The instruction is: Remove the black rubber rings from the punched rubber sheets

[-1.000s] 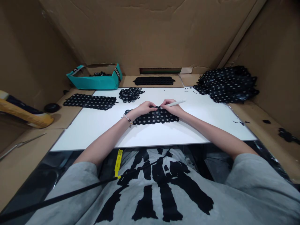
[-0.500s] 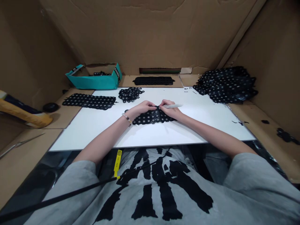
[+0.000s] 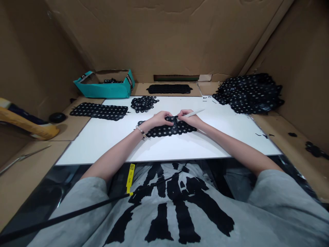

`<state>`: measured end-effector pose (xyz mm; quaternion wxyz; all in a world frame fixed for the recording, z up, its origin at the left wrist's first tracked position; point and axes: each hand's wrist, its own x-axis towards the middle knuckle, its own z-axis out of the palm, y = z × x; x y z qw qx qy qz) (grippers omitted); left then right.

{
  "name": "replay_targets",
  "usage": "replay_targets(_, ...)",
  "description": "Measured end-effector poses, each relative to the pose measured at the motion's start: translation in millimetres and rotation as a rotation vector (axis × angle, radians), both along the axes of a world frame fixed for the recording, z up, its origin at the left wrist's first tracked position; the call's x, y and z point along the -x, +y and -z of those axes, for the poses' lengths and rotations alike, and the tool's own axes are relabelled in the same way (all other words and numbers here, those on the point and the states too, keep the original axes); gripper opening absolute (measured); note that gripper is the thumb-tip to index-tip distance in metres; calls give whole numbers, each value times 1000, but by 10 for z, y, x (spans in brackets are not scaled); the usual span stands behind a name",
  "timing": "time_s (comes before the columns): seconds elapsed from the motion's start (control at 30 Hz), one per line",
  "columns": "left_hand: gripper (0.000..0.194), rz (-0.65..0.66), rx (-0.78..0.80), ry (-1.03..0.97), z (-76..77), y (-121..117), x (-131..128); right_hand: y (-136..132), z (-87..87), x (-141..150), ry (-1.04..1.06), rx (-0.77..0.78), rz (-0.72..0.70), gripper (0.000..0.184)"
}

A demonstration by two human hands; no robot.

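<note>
A black sheet full of round holes (image 3: 167, 129) lies on the white board (image 3: 102, 137) in front of me. My left hand (image 3: 158, 118) is closed, pinching the sheet's far edge. My right hand (image 3: 189, 120) is closed on a thin white pen-like tool (image 3: 193, 113), and its tip meets the sheet right beside my left fingers. The two hands almost touch above the sheet's far edge.
A heap of small black rings (image 3: 144, 103) lies beyond my hands. Another holed sheet (image 3: 99, 111) rests at the left, a dark strip (image 3: 169, 89) at the back, a big pile of sheets (image 3: 249, 92) at the right. A teal box (image 3: 105, 85) stands back left. Cardboard walls surround everything.
The white tool dipped lower and then lifted back to its earlier slant. The sheet bunched slightly under my hands and spread out again. Both hands stayed at the sheet's far edge.
</note>
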<state>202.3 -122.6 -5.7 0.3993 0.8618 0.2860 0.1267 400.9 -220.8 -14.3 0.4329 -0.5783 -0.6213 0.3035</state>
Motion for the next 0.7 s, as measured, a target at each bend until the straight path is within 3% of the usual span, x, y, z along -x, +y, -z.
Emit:
replay_targets(0.23,59,-48,43,-16,30,18,-11,-40,-45,12,-34,11,-35,13)
replay_targets(0.37,57,-39,86,-61,10,-22,-8,-61,-57,19,-83,11,-56,13)
replay_targets(0.53,59,-94,214,-110,26,-19,-10,-71,-18,87,-260,-96,-12,10)
replay_targets(0.7,62,-52,314,-134,37,53,-3,-49,26,151,-412,-183,70,13)
